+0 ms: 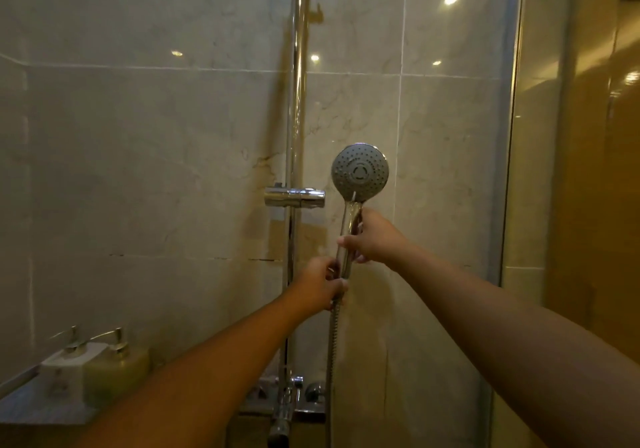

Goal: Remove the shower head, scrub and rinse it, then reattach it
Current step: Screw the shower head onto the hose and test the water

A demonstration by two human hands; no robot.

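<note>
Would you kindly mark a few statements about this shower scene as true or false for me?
1. The round grey shower head sits in the chrome slider bracket. False: it is held out of the bracket, to its right.
2. The right hand grips the chrome handle. True.
3. The left hand rests on the mixer tap. False: it holds the handle's base, where the metal hose joins.
4. The spray face points toward the camera. True.
5. Two pump bottles stand at lower left. True.

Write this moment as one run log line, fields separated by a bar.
shower head: off holder | right hand: grips handle | left hand: at hose joint
</note>
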